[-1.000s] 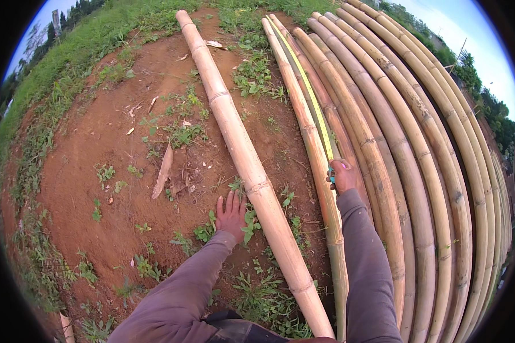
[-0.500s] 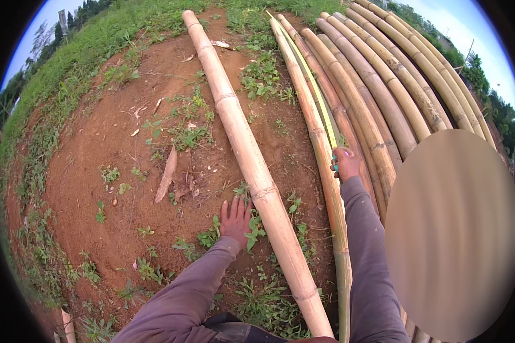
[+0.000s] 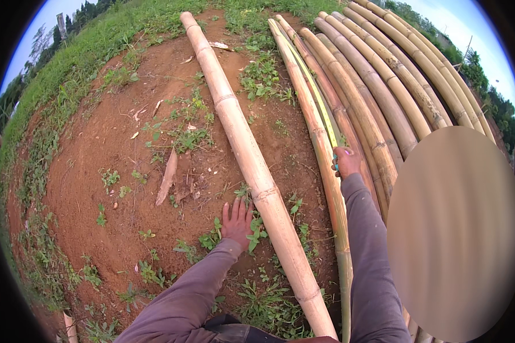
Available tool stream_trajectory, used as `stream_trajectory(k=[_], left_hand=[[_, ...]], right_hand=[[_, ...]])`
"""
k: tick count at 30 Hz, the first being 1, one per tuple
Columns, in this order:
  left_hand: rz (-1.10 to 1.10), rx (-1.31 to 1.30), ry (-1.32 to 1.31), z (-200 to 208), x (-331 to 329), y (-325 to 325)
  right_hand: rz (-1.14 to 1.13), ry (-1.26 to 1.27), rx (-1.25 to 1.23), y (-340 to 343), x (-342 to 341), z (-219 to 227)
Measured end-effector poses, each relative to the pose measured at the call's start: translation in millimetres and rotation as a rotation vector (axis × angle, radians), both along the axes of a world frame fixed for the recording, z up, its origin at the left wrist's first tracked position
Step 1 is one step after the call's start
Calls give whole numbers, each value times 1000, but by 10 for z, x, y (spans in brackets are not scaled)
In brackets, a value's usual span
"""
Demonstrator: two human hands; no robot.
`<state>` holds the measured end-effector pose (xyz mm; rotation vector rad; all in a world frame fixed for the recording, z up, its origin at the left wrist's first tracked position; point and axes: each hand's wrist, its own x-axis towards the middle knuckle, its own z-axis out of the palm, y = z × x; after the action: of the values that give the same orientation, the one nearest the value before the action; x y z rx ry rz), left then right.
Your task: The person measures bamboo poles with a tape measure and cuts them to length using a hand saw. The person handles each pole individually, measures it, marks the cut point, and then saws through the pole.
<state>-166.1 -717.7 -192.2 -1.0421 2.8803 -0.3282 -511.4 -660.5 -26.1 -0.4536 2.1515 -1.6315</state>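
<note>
My left hand point(image 3: 237, 224) rests flat on the reddish soil with fingers spread, beside a thick pale bamboo pole point(image 3: 243, 146) lying alone. My right hand point(image 3: 348, 162) is closed around a tape measure point(image 3: 336, 164); only a bit of its teal case shows between the fingers. From it a yellow tape blade point(image 3: 319, 100) runs out away from me, along a thinner bamboo pole point(image 3: 312, 114) and the poles next to it. The fingers cover most of the case.
Several bamboo poles point(image 3: 377, 86) lie side by side on the right. A blurred oval point(image 3: 455, 228) hides part of them. Low weeds point(image 3: 189, 137) and a dry husk piece point(image 3: 167, 177) are on the soil at left. Grass point(image 3: 126, 34) borders the far side.
The far tip of the yellow blade stuck out past the thinner pole's end and now no longer does. Both hands stay in place; the view has shifted slightly.
</note>
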Motion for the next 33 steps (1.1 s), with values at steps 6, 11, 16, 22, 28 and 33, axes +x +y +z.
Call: stream_trajectory(k=[6,11,16,22,28,33], left_hand=[[1,-10,-30,11,3,1],[3,-38,-33,-19,2,0],[0,7,-31,11,-3,2],[6,-22,-10,-1,13,-7],[3,-43,-38,5,23,-14],[-15,-4,18,-74,-63,-20]], right_hand=[[4,-8,-12,-6,12,9],[-10,8,-10,-43,22,44],[-8,16,-7,-44,-46,13],[-7,7,16,-37,-39,-25],[-5,-9,15,-6,21,-16],[-47,-36,131,639,224,-103]])
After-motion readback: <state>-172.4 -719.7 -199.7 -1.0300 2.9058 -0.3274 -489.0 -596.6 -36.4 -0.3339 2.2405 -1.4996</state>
